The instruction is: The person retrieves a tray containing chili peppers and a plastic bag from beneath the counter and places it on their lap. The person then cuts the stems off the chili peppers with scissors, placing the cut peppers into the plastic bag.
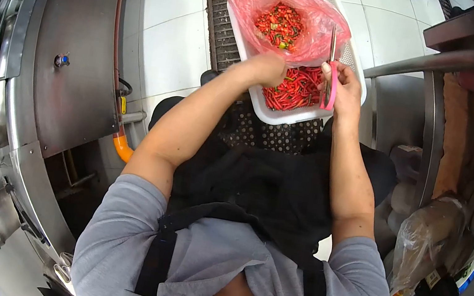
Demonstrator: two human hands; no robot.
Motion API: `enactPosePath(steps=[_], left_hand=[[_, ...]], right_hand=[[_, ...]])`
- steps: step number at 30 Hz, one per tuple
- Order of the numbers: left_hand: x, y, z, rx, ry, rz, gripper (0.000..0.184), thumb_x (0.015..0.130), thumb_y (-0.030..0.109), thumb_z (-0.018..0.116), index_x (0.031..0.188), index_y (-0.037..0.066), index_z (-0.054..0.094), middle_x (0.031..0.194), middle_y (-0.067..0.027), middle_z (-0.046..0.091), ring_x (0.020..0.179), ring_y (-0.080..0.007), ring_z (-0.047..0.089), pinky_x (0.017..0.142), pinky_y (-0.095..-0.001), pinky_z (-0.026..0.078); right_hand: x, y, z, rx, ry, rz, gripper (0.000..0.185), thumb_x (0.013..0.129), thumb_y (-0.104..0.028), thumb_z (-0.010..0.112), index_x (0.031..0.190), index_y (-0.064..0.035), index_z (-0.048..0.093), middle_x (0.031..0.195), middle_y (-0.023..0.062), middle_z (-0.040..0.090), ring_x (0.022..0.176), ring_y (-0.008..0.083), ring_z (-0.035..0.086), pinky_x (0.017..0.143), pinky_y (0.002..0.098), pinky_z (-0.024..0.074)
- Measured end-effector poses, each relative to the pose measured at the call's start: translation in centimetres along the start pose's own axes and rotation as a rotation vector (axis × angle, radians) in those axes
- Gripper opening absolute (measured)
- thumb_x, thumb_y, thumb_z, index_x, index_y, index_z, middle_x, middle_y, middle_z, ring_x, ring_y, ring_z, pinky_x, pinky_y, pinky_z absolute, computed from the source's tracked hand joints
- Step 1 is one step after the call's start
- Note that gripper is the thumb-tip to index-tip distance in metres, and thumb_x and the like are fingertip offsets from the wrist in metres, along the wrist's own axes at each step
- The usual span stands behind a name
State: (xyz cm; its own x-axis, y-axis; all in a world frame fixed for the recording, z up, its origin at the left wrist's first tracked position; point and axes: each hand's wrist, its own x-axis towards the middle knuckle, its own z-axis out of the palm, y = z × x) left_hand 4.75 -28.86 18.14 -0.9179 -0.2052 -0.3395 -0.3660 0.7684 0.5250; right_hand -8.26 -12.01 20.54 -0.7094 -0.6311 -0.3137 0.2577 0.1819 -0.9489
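My right hand [347,88] is closed around pink-handled scissors [329,94], their metal blades pointing away from me over the side of the pink plastic bag [327,22]. Inside that bag lies a heap of cut red chilies [279,25] with a few green bits. Whole red chilies [296,92] fill the near end of the white plastic basket [272,117], in which the bag also rests. My left hand [270,70] is curled shut by the bag's near edge, just above the whole chilies; whatever its fingers hold is hidden.
On the left runs a steel counter panel [76,58] with an orange pipe [122,146] below it. A floor drain grate [220,7] lies beside the basket. Steel shelving [430,136] with bagged goods [426,236] stands on the right.
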Motion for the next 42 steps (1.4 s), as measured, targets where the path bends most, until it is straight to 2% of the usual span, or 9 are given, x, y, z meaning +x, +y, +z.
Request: enactPosePath(steps=[3, 8, 13, 17, 23, 25, 28, 32, 42], left_hand=[[0.3, -0.8, 4.9, 0.316, -0.163, -0.089, 0.017, 0.080, 0.012, 0.054, 0.089, 0.006, 0.067, 0.092, -0.0204, 0.068, 0.087, -0.0345, 0.068, 0.075, -0.0433, 0.055], [0.4, -0.1, 7.0, 0.268, 0.018, -0.176, 0.028, 0.087, 0.012, 0.047, 0.110, 0.008, 0.061, 0.092, -0.0190, 0.068, 0.088, -0.0359, 0.068, 0.076, -0.0448, 0.055], [1.3, -1.3, 7.9, 0.268, 0.095, -0.193, 0.018, 0.080, 0.014, 0.053, 0.086, 0.010, 0.069, 0.085, -0.0177, 0.069, 0.084, -0.0341, 0.068, 0.075, -0.0457, 0.054], [1.3, -0.1, 6.2, 0.274, 0.036, -0.215, 0.020, 0.077, 0.016, 0.058, 0.091, 0.011, 0.071, 0.087, -0.0169, 0.069, 0.083, -0.0343, 0.068, 0.076, -0.0454, 0.054], [-0.6, 2.8, -0.5, -0.036, 0.205, -0.105, 0.020, 0.077, 0.017, 0.069, 0.090, 0.003, 0.071, 0.087, -0.0165, 0.070, 0.077, -0.0284, 0.069, 0.071, -0.0388, 0.055], [-1.0, 2.9, -3.1, -0.503, 0.105, -0.327, 0.021, 0.082, 0.021, 0.071, 0.094, 0.003, 0.069, 0.072, -0.0088, 0.068, 0.067, -0.0164, 0.067, 0.059, -0.0302, 0.051], [-1.8, 2.4, -4.6, -0.952, 0.135, -0.373, 0.021, 0.086, 0.022, 0.070, 0.089, 0.002, 0.066, 0.068, -0.0028, 0.065, 0.060, -0.0077, 0.060, 0.051, -0.0221, 0.043], [-2.1, 2.0, -4.9, -1.188, 0.112, -0.298, 0.014, 0.089, 0.015, 0.066, 0.087, 0.001, 0.064, 0.068, -0.0036, 0.063, 0.054, -0.0092, 0.057, 0.043, -0.0204, 0.038], [-2.3, 1.7, -4.9, -1.055, -0.034, -0.324, 0.019, 0.093, 0.018, 0.059, 0.082, 0.003, 0.064, 0.061, -0.0005, 0.056, 0.049, -0.0070, 0.046, 0.042, -0.0217, 0.034]], right_hand=[[-0.4, 0.0, -0.5, -0.028, -0.026, 0.016, 0.042, 0.080, -0.028, 0.077, 0.104, 0.0023, 0.060, 0.075, 0.0039, 0.062, 0.057, 0.0105, 0.058, 0.051, 0.0232, 0.0473], [-1.0, -0.3, -0.5, -0.040, -0.059, 0.006, 0.040, 0.081, -0.027, 0.076, 0.105, 0.0016, 0.061, 0.077, 0.0035, 0.063, 0.059, 0.0099, 0.059, 0.052, 0.0231, 0.0488], [-1.1, 0.3, -0.9, -0.099, -0.113, -0.021, 0.041, 0.079, -0.027, 0.078, 0.104, 0.0008, 0.061, 0.074, 0.0022, 0.062, 0.057, 0.0099, 0.059, 0.052, 0.0231, 0.0472], [-1.3, 0.2, -1.1, -0.100, -0.119, -0.031, 0.043, 0.079, -0.027, 0.079, 0.105, 0.0011, 0.060, 0.074, 0.0027, 0.062, 0.058, 0.0112, 0.060, 0.051, 0.0236, 0.0466], [-1.2, 0.6, -0.4, 0.037, -0.170, 0.059, 0.048, 0.079, -0.023, 0.079, 0.112, 0.0034, 0.055, 0.081, 0.0076, 0.063, 0.064, 0.0141, 0.064, 0.056, 0.0251, 0.0510], [-1.2, 1.8, 0.2, 0.052, -0.209, 0.059, 0.038, 0.084, -0.020, 0.074, 0.110, -0.0009, 0.055, 0.081, 0.0052, 0.064, 0.065, 0.0132, 0.065, 0.053, 0.0240, 0.0498], [-1.5, 2.4, 0.9, 0.065, -0.273, 0.090, 0.035, 0.086, -0.019, 0.072, 0.112, -0.0017, 0.056, 0.080, 0.0040, 0.063, 0.066, 0.0121, 0.065, 0.053, 0.0226, 0.0476], [-1.4, 2.4, 1.4, 0.044, -0.302, 0.093, 0.042, 0.082, -0.021, 0.076, 0.111, 0.0006, 0.056, 0.084, 0.0058, 0.064, 0.070, 0.0130, 0.065, 0.061, 0.0236, 0.0501], [-1.1, 2.1, 2.5, -0.027, -0.319, 0.070, 0.044, 0.078, -0.024, 0.080, 0.107, 0.0016, 0.059, 0.079, 0.0056, 0.064, 0.065, 0.0118, 0.061, 0.059, 0.0241, 0.0502]])
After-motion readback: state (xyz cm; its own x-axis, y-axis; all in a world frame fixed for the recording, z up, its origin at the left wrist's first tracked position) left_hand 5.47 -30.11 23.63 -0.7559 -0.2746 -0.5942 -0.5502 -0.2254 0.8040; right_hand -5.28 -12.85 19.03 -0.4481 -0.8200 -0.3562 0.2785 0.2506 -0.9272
